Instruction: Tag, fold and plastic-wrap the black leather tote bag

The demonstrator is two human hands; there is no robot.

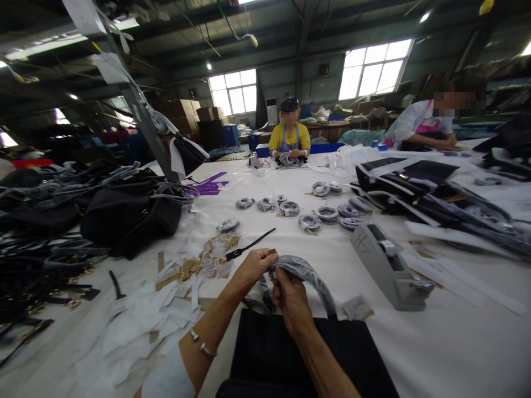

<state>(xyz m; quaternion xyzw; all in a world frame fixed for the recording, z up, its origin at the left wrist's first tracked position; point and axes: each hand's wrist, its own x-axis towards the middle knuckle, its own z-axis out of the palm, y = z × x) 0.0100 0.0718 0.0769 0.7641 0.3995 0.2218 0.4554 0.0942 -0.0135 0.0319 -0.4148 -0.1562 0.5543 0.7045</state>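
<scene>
At the lower middle of the frame, the black bag lies on the white table, and its wrapped handle makes an arch above the upper edge, covered with greyish, shiny film. The two hands are close together at the left part of this arch. The right hand is clamped around the handle, with its thumb on the film. The left hand has its fingertips closed, on what seems to be a small brown piece just beside the film; I cannot tell if this piece is attached to it

For doing this step well, I judge that the right hand should keep the handle firm and not let it twist, while the left works with the fingertips only — the film looks thin and could wrinkle or tear. It is better to keep the film flat along the curve, and to pull softly, so the handle is not bent sharply

The tape dispenser, right of centre, stands near enough to reach, but the forearm should not sweep the small packet beside the bag. On the left, the paper scraps lie close to the left forearm — loose pieces could stick to the film
</scene>
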